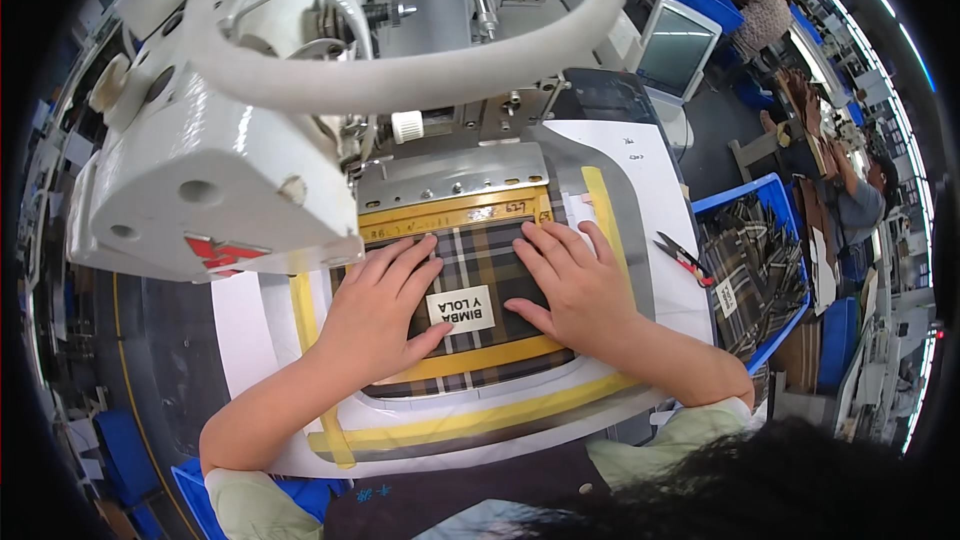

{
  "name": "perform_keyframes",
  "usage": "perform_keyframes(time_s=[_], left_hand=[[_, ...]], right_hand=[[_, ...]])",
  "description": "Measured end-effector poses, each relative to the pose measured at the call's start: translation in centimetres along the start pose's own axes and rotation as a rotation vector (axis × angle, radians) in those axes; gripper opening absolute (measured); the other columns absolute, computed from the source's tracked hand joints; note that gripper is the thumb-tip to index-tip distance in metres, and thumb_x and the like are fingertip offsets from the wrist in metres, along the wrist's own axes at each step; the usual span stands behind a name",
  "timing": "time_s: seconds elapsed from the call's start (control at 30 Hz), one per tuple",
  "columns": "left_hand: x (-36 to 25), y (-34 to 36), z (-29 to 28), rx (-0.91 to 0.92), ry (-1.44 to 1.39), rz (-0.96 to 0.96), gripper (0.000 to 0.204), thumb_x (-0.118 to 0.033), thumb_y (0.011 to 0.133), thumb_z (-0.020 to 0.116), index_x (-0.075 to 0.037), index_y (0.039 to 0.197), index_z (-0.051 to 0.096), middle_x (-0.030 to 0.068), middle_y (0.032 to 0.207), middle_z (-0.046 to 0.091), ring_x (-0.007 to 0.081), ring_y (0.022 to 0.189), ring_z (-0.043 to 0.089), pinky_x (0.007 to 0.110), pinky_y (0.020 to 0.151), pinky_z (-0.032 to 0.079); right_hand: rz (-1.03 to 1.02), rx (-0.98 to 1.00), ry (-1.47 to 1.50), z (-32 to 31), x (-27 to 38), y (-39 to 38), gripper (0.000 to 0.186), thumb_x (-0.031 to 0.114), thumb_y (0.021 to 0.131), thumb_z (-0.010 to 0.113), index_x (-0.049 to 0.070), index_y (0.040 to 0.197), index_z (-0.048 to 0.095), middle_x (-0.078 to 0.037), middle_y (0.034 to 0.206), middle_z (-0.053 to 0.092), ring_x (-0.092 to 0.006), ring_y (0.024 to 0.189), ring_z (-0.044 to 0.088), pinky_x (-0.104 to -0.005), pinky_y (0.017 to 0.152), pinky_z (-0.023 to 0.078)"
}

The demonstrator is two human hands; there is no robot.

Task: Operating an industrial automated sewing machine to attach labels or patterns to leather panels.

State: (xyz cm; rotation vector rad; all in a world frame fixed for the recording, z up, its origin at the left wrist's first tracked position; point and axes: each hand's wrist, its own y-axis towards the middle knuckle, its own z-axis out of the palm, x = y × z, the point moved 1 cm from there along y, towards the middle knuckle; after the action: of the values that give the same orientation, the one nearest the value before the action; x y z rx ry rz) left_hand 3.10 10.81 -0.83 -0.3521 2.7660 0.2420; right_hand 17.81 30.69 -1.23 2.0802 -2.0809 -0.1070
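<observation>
A dark plaid fabric panel lies flat inside a yellow frame on the machine bed. On its middle sits a white rectangular label with black lettering, upside down from my side. My left hand rests on the panel's left part, fingers spread and thumb by the label's lower left. Across from it, my right hand is spread over the right part, its thumb pointing toward the label. Neither hand grips anything. Beyond my fingertips, a metal plate borders the frame's far edge.
A white sewing machine with a thick curved tube looms at upper left. Red-handled scissors lie at right beside a blue bin of plaid pieces. A monitor stands behind; two people work farther off.
</observation>
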Motion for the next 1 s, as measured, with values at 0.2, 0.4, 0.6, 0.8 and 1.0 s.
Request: perform_keyframes(time_s=[0.2,0.4,0.6,0.8,1.0], left_hand=[[-1.0,3.4,1.7,-0.029,-0.022,0.171,0.066,-0.037,0.076,0.072,-0.002,0.128,0.05,0.0126,0.138,0.046,0.0317,0.12,0.046,0.044,0.1,0.038],[-1.3,3.6,2.3,-0.056,-0.002,0.167,0.067,-0.037,0.077,0.071,-0.003,0.13,0.049,0.0111,0.139,0.045,0.0311,0.12,0.046,0.043,0.1,0.038],[-0.8,2.8,1.9,-0.006,-0.029,0.174,0.065,-0.038,0.078,0.07,-0.006,0.13,0.049,0.0121,0.142,0.043,0.0337,0.127,0.041,0.046,0.105,0.034],[-0.6,-2.4,-0.3,0.054,0.096,-0.067,0.063,-0.038,0.079,0.07,-0.007,0.13,0.049,0.0151,0.143,0.04,0.0367,0.132,0.037,0.048,0.108,0.03],[-0.3,-3.6,0.2,-0.029,0.102,-0.08,0.061,-0.038,0.079,0.07,-0.007,0.128,0.052,0.0173,0.141,0.042,0.0377,0.128,0.041,0.047,0.104,0.037]], right_hand=[[-0.019,-0.018,-0.016,0.2,0.1,0.0,0.058,0.044,0.081,0.067,0.004,0.122,0.057,-0.011,0.136,0.05,-0.0268,0.129,0.041,-0.0501,0.105,0.029],[-0.001,-0.031,-0.056,0.5,-0.2,0.1,0.056,0.042,0.081,0.067,0.003,0.12,0.058,-0.01,0.131,0.053,-0.0262,0.125,0.045,-0.0506,0.106,0.027],[0.008,-0.085,-0.08,0.5,-0.4,0.7,0.048,0.037,0.08,0.068,0.003,0.114,0.06,-0.006,0.123,0.058,-0.0242,0.115,0.05,-0.0505,0.107,0.027],[0.006,-0.08,-0.11,0.2,-0.3,1.0,0.043,0.033,0.08,0.068,0.005,0.112,0.061,-0.004,0.121,0.059,-0.0235,0.112,0.051,-0.0496,0.107,0.027],[-0.008,-0.064,-0.192,-0.4,-0.2,0.8,0.041,0.034,0.082,0.067,0.006,0.113,0.063,-0.003,0.12,0.06,-0.021,0.111,0.052,-0.0483,0.107,0.03]])
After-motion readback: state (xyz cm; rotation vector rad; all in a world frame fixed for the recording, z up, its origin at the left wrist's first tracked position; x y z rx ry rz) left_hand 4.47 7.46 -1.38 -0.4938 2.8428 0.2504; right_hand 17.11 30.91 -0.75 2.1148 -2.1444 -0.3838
